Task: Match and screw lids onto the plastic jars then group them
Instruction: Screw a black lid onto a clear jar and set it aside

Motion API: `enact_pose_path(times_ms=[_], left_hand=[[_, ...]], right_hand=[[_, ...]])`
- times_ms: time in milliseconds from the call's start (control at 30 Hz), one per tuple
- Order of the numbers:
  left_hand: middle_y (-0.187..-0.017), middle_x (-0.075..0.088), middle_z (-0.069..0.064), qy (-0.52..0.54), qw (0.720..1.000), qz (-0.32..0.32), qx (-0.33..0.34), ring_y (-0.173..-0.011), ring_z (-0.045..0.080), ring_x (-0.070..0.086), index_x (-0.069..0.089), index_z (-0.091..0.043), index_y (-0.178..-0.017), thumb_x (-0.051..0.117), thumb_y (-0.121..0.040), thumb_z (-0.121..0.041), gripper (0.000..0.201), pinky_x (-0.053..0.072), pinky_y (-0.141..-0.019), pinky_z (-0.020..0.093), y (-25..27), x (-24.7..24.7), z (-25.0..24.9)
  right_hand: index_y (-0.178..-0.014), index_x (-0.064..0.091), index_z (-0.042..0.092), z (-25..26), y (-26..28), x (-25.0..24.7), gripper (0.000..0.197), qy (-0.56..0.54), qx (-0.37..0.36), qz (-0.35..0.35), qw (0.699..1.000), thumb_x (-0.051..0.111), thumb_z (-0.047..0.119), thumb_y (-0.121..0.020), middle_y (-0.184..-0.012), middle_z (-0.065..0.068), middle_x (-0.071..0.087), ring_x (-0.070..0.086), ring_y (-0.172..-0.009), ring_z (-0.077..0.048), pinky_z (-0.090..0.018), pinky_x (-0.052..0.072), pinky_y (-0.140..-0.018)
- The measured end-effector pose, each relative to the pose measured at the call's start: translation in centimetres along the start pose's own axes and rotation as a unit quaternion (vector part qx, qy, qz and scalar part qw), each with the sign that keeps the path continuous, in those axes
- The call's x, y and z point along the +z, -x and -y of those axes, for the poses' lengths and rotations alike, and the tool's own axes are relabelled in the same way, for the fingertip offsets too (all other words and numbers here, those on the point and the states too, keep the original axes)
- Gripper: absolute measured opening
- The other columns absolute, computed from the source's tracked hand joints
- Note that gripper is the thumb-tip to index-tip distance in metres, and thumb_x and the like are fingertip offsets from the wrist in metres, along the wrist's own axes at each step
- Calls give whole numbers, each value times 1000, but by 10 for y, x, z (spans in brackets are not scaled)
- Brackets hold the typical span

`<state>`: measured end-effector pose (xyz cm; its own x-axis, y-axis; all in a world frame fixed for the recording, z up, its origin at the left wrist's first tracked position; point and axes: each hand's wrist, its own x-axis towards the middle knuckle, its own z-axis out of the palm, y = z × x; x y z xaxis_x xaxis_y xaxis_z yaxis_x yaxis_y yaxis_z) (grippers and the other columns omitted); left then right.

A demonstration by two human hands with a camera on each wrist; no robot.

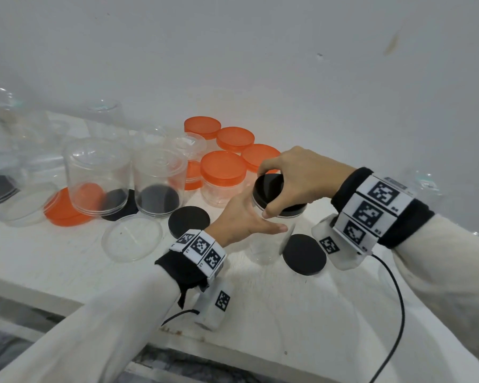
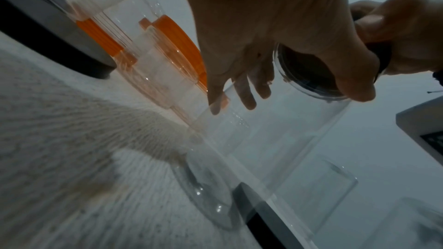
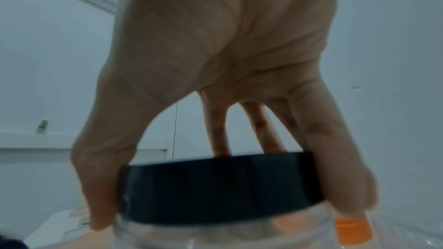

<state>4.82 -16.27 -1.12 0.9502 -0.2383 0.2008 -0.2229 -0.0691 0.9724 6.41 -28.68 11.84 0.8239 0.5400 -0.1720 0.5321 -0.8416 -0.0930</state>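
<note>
Right hand (image 1: 302, 178) fingers curled round black lid (image 1: 268, 186) atop clear jar (image 1: 271, 239); left hand (image 1: 241, 219) wraps jar body near bench (image 1: 67, 261) front edge. Orange-lidded jars (image 1: 223, 175) grouped behind; several jars, lids left.

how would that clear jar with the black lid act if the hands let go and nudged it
The jar looks empty and thin-walled, so it is probably light and would slide easily on the table. It is tall for its base, with the black lid on top, so a push up high might tip it. On its side, it would likely roll.
</note>
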Motion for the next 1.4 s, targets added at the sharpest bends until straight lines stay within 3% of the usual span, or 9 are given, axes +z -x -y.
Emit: enact_pose_path(times_ms=[200, 300, 400, 567, 667, 967, 1133, 1233, 1400], left_hand=[[-123, 55, -10, -7, 999, 46, 7, -115, -3, 51, 38, -24, -130, 86, -61, -12, 85, 44, -92, 16, -1, -3, -4], [-133, 48, -11, -37, 993, 114, -3, -125, -1, 43, 32, -27, -136, 86, -58, -28, 95, 39, -102, 22, -3, -15, -3], [-136, 47, -12, -64, 986, 148, -32, -127, 1, 41, 30, -27, -141, 86, -62, -19, 97, 38, -100, 26, -4, -36, -1], [-114, 62, -11, -157, 984, 76, 27, -107, 3, 57, 52, -21, -122, 74, -77, -12, 51, 47, -89, 22, -13, -62, -8], [-106, 64, -6, -258, 959, 33, 114, -98, 7, 57, 60, -14, -112, 65, -86, -12, 26, 41, -83, 9, -29, -65, -10], [-115, 62, 7, -471, 853, -3, 224, -111, 26, 53, 62, -8, -111, 61, -86, -14, 27, 38, -91, 37, -86, -43, -3], [-144, 39, 0, -556, 818, 11, 148, -135, 20, 30, 45, -17, -133, 55, -90, -27, 45, 17, -111, 50, -101, -28, 2], [-153, 22, -4, -597, 795, 14, 109, -141, 16, 17, 30, -20, -143, 50, -92, -36, 57, 13, -111, 54, -112, -22, 3], [-155, 19, -3, -603, 797, 19, 33, -143, 19, 15, 20, -23, -146, 44, -95, -38, 59, 11, -112, 56, -122, -14, 11]], right_hand=[[-124, 45, 37, 2, 7, 7, 67, 34, 19, -8, 999, 68, 57, -64, -99, 5, 46, 50, -92, -18, -31, 46, -76], [-128, 40, 37, 4, 14, 12, 67, 10, 38, -5, 999, 68, 50, -69, -107, 2, 41, 50, -93, -20, -30, 45, -75], [-128, 39, 38, 2, 24, 12, 67, -12, 58, -11, 998, 70, 45, -70, -110, 3, 39, 51, -93, -20, -32, 46, -78], [-129, 36, 44, -13, 46, 1, 68, -28, 128, -76, 988, 69, 47, -70, -112, 7, 41, 51, -97, -17, -29, 42, -78], [-130, 38, 45, -23, 57, -5, 69, -61, 174, -146, 972, 70, 47, -69, -112, 7, 41, 50, -100, -18, -30, 40, -79], [-135, 38, 40, -63, 75, -5, 74, -98, 276, -366, 883, 74, 42, -70, -129, 1, 38, 47, -114, -20, -39, 43, -88], [-137, 38, 36, -96, 55, -5, 76, -99, 267, -391, 875, 76, 36, -72, -133, -4, 34, 42, -119, -26, -44, 45, -89], [-138, 37, 34, -119, 37, -7, 77, -114, 264, -399, 871, 77, 34, -72, -135, -5, 32, 38, -122, -27, -47, 44, -92], [-140, 36, 31, -155, 2, -6, 77, -140, 247, -385, 878, 76, 31, -74, -137, -6, 29, 34, -125, -29, -45, 41, -93]])
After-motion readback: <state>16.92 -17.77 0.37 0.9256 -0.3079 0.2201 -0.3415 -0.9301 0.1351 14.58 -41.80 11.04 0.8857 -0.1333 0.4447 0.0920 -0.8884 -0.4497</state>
